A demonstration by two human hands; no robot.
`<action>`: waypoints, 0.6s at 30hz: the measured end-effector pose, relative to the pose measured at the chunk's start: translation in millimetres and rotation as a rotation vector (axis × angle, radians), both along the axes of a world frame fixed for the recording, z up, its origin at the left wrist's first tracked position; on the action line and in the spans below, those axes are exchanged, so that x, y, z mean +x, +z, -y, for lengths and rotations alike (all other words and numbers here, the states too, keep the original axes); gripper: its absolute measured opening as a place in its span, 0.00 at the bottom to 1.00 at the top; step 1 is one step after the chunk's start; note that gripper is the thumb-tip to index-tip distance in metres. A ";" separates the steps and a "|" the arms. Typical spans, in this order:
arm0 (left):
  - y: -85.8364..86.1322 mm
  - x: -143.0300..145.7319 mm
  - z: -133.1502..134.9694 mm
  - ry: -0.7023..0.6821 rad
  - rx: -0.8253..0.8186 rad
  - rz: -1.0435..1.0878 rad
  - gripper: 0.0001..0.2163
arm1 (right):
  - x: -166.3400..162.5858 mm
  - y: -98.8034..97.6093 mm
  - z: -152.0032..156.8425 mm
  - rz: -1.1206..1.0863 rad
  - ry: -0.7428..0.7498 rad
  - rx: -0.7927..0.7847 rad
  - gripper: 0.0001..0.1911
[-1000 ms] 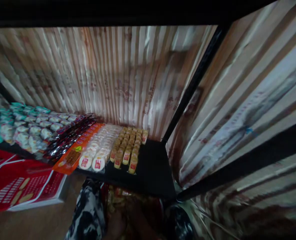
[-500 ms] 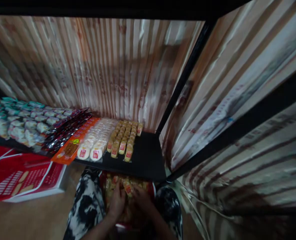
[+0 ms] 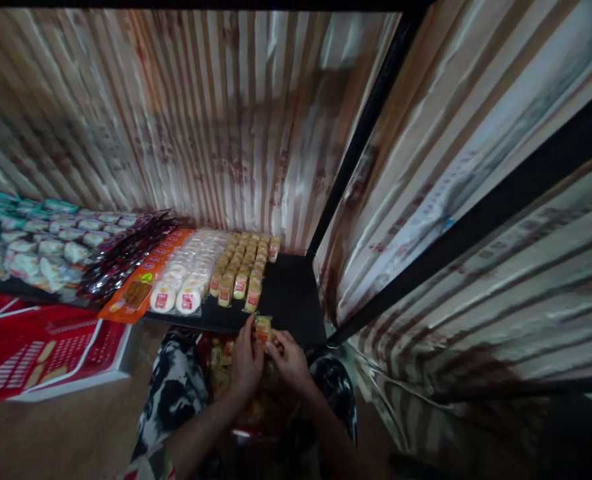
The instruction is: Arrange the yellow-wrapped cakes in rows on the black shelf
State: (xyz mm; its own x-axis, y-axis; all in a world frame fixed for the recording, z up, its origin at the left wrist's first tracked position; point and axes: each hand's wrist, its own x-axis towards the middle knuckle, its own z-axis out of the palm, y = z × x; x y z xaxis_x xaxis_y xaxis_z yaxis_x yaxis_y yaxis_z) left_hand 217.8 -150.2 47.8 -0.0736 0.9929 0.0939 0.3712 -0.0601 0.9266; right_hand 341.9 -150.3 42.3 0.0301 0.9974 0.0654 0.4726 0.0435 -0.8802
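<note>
Mostly striped curtain [image 3: 236, 120] filled view: pleated, sheeny. Black shelf [image 3: 293, 287] ran below, flat, matt. On it sat gold packs [image 3: 241, 270], stubby, film-wrapped, rowed. Left hand [image 3: 247, 357] and right hand [image 3: 290, 360] had fingers nearly closed, pinching packet [image 3: 263, 328] between them by shelf's front edge; contact with shelf unclear. Step looked like two-handed grip on packet; next move likely called for light pinch, film being thin.
</note>
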 end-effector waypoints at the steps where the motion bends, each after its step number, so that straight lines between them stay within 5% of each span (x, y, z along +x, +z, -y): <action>1: 2.6 3.3 -5.8 -0.007 0.004 -0.003 0.24 | 0.9 1.2 -5.9 -0.008 -0.030 0.012 0.17; 11: -3.1 62.8 -70.1 -0.002 0.019 -0.070 0.19 | 24.6 -18.1 -98.8 -0.019 -0.305 0.112 0.20; 18: -1.3 96.4 -137.9 0.045 -0.150 0.167 0.20 | 37.1 -22.4 -169.3 0.061 -0.350 0.151 0.20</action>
